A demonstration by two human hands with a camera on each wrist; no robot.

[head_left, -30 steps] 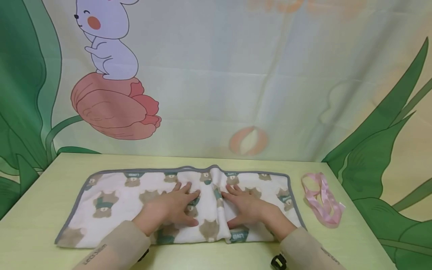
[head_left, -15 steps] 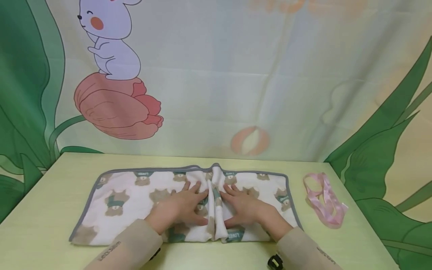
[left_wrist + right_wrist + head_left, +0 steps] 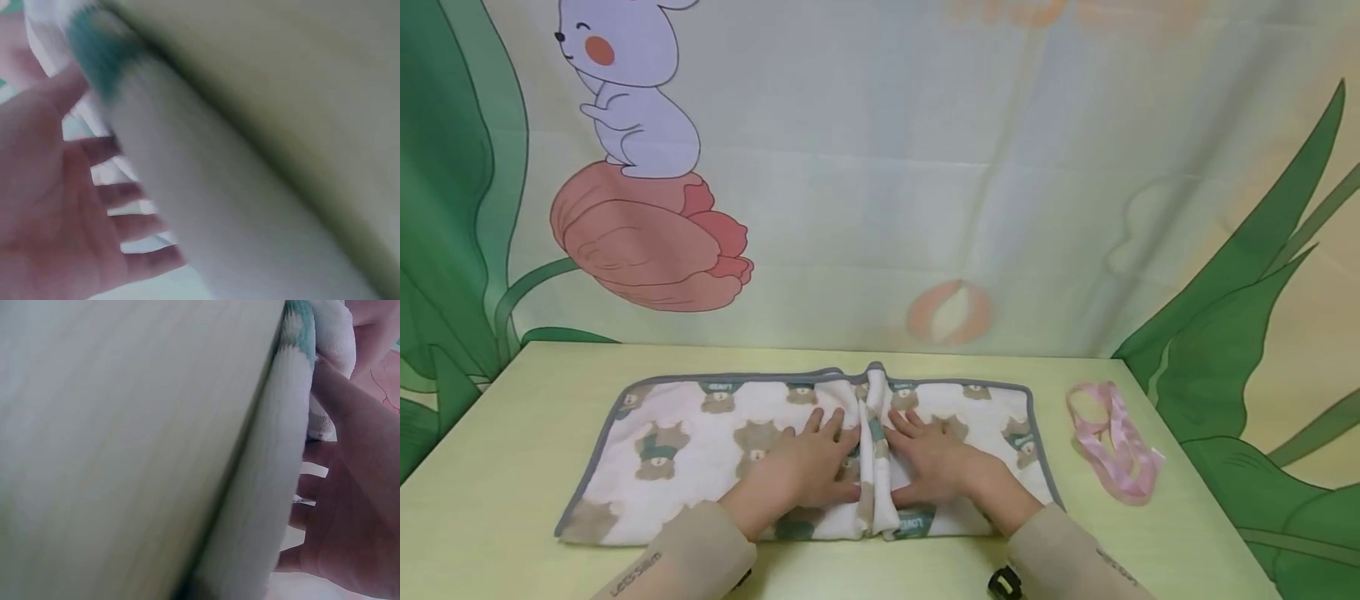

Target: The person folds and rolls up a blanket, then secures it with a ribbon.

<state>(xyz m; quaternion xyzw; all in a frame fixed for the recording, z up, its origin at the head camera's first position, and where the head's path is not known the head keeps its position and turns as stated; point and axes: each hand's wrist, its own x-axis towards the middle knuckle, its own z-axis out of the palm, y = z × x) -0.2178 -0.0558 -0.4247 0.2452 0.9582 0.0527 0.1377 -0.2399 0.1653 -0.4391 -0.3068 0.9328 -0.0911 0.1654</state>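
A white fleecy blanket (image 3: 700, 450) with brown bears and grey edging lies folded in a long strip on the table. My left hand (image 3: 805, 462) rests on it left of the middle, fingers spread and straight. Just to the right, my right hand (image 3: 936, 458) lies on the blanket with its fingers also spread. Between the two hands, narrow upright pleats (image 3: 880, 492) are bunched together, running front to back. In the left wrist view the blanket's rounded near edge (image 3: 187, 162) partly hides the left fingertips. The right wrist view shows that edge (image 3: 269, 444) beside the right hand.
A looped pink ribbon (image 3: 1126, 492) lies on the pale yellow table (image 3: 467, 508), right of the blanket. Behind the table's back edge hangs a printed backdrop (image 3: 850, 250) with a rabbit, flowers and leaves. A black wrist strap (image 3: 1003, 583) shows under the right sleeve.
My left hand has slid right, drawing the blanket's left side inward. A second pleat now stands against the first. The right hand stays nearly in place on the blanket.
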